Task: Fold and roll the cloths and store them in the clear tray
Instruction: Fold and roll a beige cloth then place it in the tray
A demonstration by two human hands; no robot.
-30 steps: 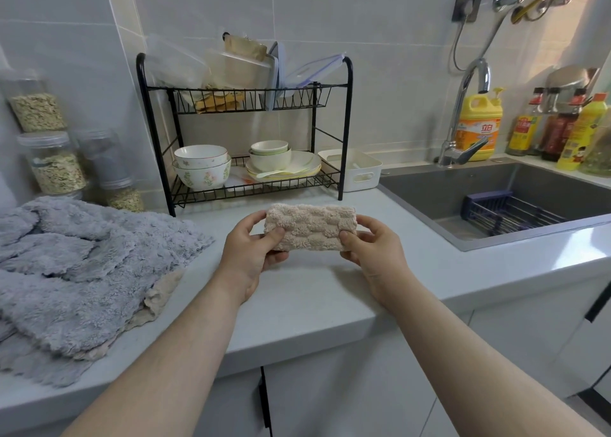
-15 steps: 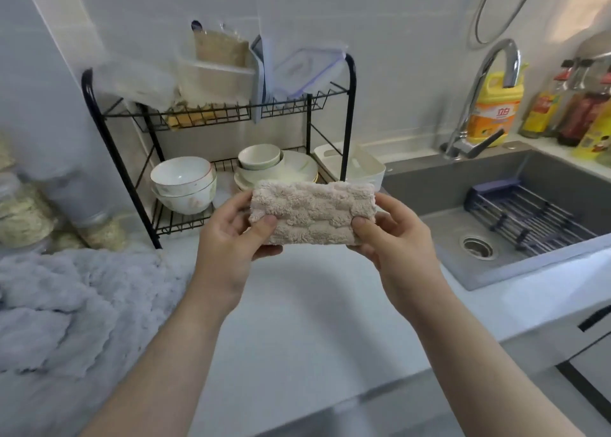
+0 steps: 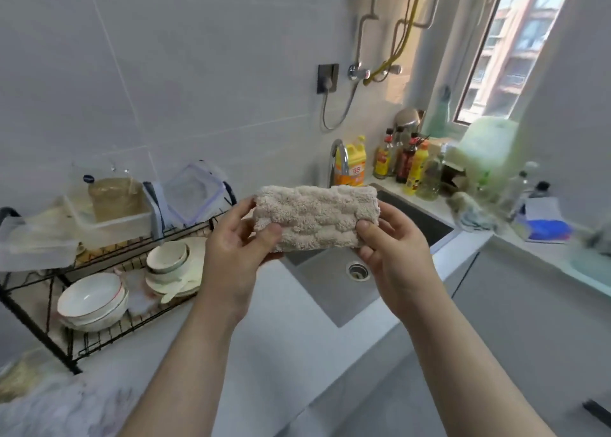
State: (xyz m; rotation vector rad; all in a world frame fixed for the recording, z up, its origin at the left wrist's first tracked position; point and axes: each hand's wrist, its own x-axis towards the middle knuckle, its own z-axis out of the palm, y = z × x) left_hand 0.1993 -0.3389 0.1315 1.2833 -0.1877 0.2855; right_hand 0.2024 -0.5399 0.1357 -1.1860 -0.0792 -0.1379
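The folded beige cloth (image 3: 316, 218) is in the air, stretched level between both hands, in front of the near left corner of the sink (image 3: 330, 293) and well above the table (image 3: 281, 307). The left hand (image 3: 238, 250) pinches its left end, thumb on the front face and fingers curled behind. The right hand (image 3: 393, 248) holds the right end the same way. Each grip is closed on the cloth only at its edge.

The cloth is thick and plush, so its layers are likely to spring apart if either thumb eases. That would undo the fold before it can be rolled. Rolling it in mid-air would probably leave a loose, uneven roll. If it slipped here it could drop into the sink basin and get wet, or land by the bowls on the dish rack (image 3: 109, 332) at the left. Several clear containers sit on top of that rack, and which one is the tray cannot be told.
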